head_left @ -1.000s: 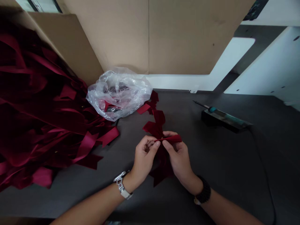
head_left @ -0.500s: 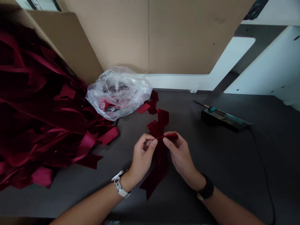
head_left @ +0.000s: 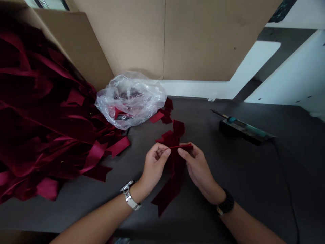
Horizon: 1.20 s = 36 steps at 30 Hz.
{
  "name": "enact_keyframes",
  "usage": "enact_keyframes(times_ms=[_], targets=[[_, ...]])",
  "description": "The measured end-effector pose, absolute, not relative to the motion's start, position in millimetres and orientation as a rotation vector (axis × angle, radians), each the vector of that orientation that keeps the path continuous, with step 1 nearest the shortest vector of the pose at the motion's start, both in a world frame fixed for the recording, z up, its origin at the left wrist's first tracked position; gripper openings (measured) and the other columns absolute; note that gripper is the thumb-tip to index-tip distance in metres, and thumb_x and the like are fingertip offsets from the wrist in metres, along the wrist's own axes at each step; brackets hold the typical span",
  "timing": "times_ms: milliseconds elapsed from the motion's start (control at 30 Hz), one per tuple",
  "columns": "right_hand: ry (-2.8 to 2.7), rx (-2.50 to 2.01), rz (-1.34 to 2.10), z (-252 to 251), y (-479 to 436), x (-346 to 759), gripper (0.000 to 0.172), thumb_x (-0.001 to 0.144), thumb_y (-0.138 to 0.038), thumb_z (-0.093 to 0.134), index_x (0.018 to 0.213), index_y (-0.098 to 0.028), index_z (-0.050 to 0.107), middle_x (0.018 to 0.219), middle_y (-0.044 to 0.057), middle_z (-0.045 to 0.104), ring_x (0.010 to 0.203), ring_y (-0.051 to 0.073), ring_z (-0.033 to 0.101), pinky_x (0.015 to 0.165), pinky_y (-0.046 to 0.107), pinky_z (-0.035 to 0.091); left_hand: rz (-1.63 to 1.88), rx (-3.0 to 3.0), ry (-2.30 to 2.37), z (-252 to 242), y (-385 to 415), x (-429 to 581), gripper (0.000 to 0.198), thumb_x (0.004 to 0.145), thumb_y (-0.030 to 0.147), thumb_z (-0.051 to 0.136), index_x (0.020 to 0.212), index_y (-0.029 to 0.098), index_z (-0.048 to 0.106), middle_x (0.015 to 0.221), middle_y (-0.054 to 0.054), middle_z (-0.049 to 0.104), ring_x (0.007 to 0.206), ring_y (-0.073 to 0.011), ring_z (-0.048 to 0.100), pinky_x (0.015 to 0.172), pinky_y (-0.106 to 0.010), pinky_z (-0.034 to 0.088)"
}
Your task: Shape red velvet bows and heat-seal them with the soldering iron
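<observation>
Between my two hands is a dark red velvet ribbon bow (head_left: 175,166), with loops pointing away from me and a notched tail hanging down toward me over the table. My left hand (head_left: 156,162) pinches the left end of a narrow folded strip across the bow's middle, thumb against fingers. On the other side, my right hand (head_left: 195,166) is closed on the same strip, its thumb on top and the strip's end showing past the thumb. The fingers hide part of the bow's centre.
A big heap of red ribbons (head_left: 58,128) covers the left side, by a cardboard box (head_left: 73,44). A clear plastic bag (head_left: 132,98) and ribbon scraps (head_left: 166,113) lie beyond my hands. At right, a soldering-iron-like tool (head_left: 243,127) rests on a black block, its cord trailing toward me.
The bow's left loop has shifted slightly outward and the strip looks thinner between my fingers. Both hands keep their pinch; the whole view has shifted a little.
</observation>
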State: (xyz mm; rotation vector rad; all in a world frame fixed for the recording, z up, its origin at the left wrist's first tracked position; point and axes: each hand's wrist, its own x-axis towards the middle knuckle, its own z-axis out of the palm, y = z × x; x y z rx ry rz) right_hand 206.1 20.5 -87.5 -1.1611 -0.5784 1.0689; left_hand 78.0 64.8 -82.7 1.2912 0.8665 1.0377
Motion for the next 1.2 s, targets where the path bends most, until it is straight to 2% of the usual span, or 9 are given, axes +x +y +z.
enact_keyframes(times_ms=[133, 333, 600, 733, 867, 1033, 1200], targets=[[-0.528, -1.093, 1.168, -80.9, 21.0, 208.0, 0.032, 0.059, -0.035, 0.087, 0.074, -0.02, 0.064, 0.08, -0.001, 0.064, 0.076, 0.013, 0.056, 0.074, 0.025, 0.044, 1.03, 1.294, 0.829, -82.0, 69.0, 75.8, 0.016, 0.082, 0.03, 0.062, 0.075, 0.016, 0.057, 0.068, 0.002, 0.054, 0.064, -0.0101, 0.047, 0.063, -0.021, 0.038], [-0.582, -1.013, 1.309, -69.9, 20.8, 216.4, 0.034, 0.059, -0.03, 0.087, 0.062, -0.018, 0.055, 0.064, -0.004, 0.056, 0.063, 0.01, 0.049, 0.064, 0.021, 0.041, 0.998, 1.331, 0.767, -76.9, 76.6, 72.0, 0.016, 0.08, 0.03, 0.065, 0.075, 0.016, 0.06, 0.065, 0.003, 0.054, 0.06, -0.0089, 0.048, 0.059, -0.02, 0.039], [-0.546, -0.945, 1.402, -67.9, 20.1, 216.5, 0.038, 0.059, -0.03, 0.086, 0.065, -0.019, 0.051, 0.069, -0.004, 0.059, 0.067, 0.011, 0.055, 0.07, 0.023, 0.046, 0.885, 1.086, 0.756, -76.2, 79.4, 72.0, 0.028, 0.068, 0.04, 0.078, 0.074, 0.015, 0.065, 0.06, 0.002, 0.057, 0.055, -0.0082, 0.048, 0.053, -0.02, 0.04], [-0.58, -0.974, 1.444, -65.3, 19.2, 219.3, 0.035, 0.058, -0.032, 0.086, 0.069, -0.02, 0.055, 0.078, -0.002, 0.064, 0.075, 0.014, 0.06, 0.077, 0.028, 0.049, 0.845, 1.031, 0.722, -75.8, 81.9, 70.7, 0.029, 0.063, 0.038, 0.082, 0.073, 0.014, 0.068, 0.061, 0.001, 0.058, 0.056, -0.0077, 0.048, 0.056, -0.02, 0.041], [-0.603, -0.973, 1.441, -64.2, 18.2, 221.6, 0.032, 0.059, -0.032, 0.086, 0.07, -0.02, 0.058, 0.077, -0.001, 0.064, 0.073, 0.014, 0.06, 0.072, 0.028, 0.05, 0.825, 1.045, 0.684, -77.3, 84.7, 69.1, 0.028, 0.064, 0.038, 0.082, 0.077, 0.015, 0.071, 0.061, 0.002, 0.059, 0.054, -0.0071, 0.048, 0.056, -0.02, 0.04], [-0.603, -0.948, 1.416, -65.5, 18.4, 218.7, 0.033, 0.061, -0.031, 0.086, 0.069, -0.019, 0.057, 0.072, -0.004, 0.06, 0.065, 0.01, 0.055, 0.064, 0.022, 0.046, 0.819, 1.008, 0.649, -75.1, 85.5, 69.7, 0.029, 0.063, 0.037, 0.083, 0.073, 0.015, 0.067, 0.06, 0.003, 0.055, 0.055, -0.0062, 0.044, 0.054, -0.019, 0.035], [-0.683, -1.026, 1.25, -71.6, 19.2, 213.6, 0.032, 0.061, -0.033, 0.084, 0.067, -0.019, 0.056, 0.072, -0.003, 0.056, 0.064, 0.011, 0.051, 0.061, 0.023, 0.043, 0.837, 1.013, 0.665, -77.6, 83.1, 72.8, 0.033, 0.064, 0.038, 0.081, 0.073, 0.015, 0.059, 0.063, 0.004, 0.051, 0.056, -0.0065, 0.042, 0.054, -0.019, 0.033]])
